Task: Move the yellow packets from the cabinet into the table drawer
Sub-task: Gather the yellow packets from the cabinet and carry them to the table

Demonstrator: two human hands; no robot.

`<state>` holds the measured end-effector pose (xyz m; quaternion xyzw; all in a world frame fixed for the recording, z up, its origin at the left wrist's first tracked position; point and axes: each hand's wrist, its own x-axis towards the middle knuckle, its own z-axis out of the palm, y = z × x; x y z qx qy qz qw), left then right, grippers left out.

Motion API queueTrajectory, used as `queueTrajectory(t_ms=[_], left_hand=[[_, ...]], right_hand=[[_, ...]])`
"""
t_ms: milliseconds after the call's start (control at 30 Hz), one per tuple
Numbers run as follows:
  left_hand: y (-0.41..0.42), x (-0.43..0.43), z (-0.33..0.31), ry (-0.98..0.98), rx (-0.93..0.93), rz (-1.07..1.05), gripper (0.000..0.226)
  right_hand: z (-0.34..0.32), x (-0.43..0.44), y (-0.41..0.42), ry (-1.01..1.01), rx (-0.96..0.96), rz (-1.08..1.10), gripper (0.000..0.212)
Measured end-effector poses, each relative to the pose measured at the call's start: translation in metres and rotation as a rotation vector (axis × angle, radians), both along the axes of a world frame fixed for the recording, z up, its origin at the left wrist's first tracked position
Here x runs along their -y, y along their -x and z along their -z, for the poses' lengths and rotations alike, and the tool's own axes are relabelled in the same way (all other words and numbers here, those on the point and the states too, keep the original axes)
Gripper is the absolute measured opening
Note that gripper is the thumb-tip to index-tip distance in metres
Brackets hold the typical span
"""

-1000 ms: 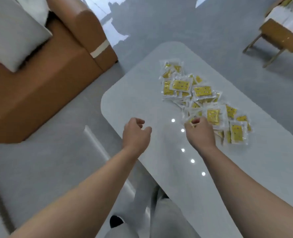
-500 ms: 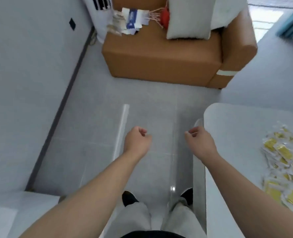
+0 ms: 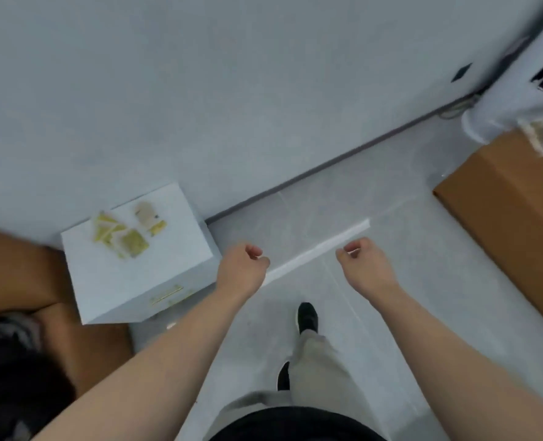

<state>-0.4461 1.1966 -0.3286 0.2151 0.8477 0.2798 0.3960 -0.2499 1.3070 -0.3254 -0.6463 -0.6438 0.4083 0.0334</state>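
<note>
The cabinet [image 3: 136,275] is smooth, matt white, with a thin gold, metal-looking handle [image 3: 166,296] on its front. The yellow packets [image 3: 127,237] on top are too blurred to tell their wrapping. The floor [image 3: 438,265] is grey tile, smooth and softly glossy. The sofa [image 3: 502,218] has a smooth brown leather-like cover; the trousers [image 3: 314,361] are pale cloth

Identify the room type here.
Likely a home living room: a brown sofa at right, a small white cabinet against the wall with yellow packets on top, and a grey tiled floor.
</note>
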Motion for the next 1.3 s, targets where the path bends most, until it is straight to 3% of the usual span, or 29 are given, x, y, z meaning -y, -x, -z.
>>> queueTrajectory(t_ms=[300,467,667,733,800,1000,1067,1200,1300], left_hand=[[0.188,0.034,0.037,0.099,0.013,-0.374,0.016],[0.269,0.051,0.074,0.168,0.123,-0.598,0.013],[0.358,0.085,0.159,0.247,0.255,-0.811,0.013],[0.378,0.092,0.194,0.261,0.264,-0.887,0.032],[0.396,0.093,0.224,0.295,0.255,-0.908,0.060],[0.435,0.079,0.294,0.421,0.202,-0.914,0.083],[0.440,0.072,0.305,0.484,0.167,-0.870,0.094],[0.442,0.069,0.322,0.542,0.052,-0.776,0.100],[0.440,0.078,0.329,0.532,-0.008,-0.768,0.101]], right_hand=[[0.052,-0.032,0.230,0.092,-0.018,-0.331,0.024],[0.081,-0.026,0.343,0.209,0.050,-0.493,0.025],[0.140,0.004,0.445,0.282,0.099,-0.599,0.028],[0.170,0.014,0.473,0.307,0.112,-0.592,0.028],[0.201,0.021,0.498,0.337,0.121,-0.526,0.028],[0.280,0.036,0.564,0.334,0.159,-0.366,0.032],[0.298,0.043,0.581,0.290,0.182,-0.369,0.044],[0.320,0.058,0.606,0.199,0.309,-0.405,0.069],[0.329,0.064,0.615,0.152,0.363,-0.444,0.074]])
